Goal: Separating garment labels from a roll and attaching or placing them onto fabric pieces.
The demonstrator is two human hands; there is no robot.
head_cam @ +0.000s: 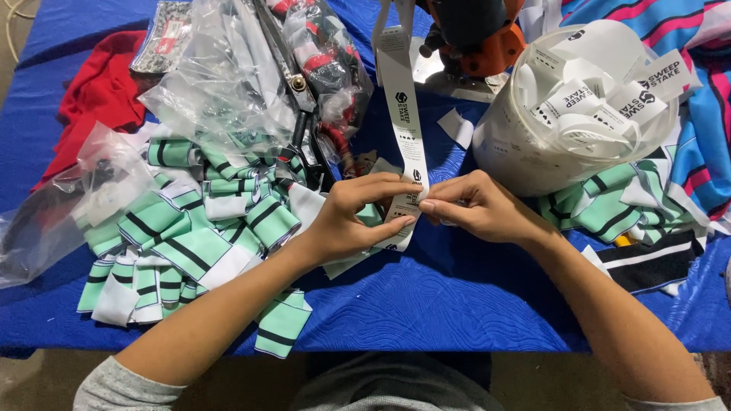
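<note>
Together pinched a white label strip over the blue cloth: left hand and right hand, fingers closed on it, beside green striped pieces and a white tub.

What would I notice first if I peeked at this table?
Probably the two hands in the middle: the left hand and right hand pinch a long white printed label strip that runs up and away over the blue table cover. To the left lies a heap of mint-green striped cloth pieces, and at the upper right a clear tub is stuffed with cut white labels.
</note>
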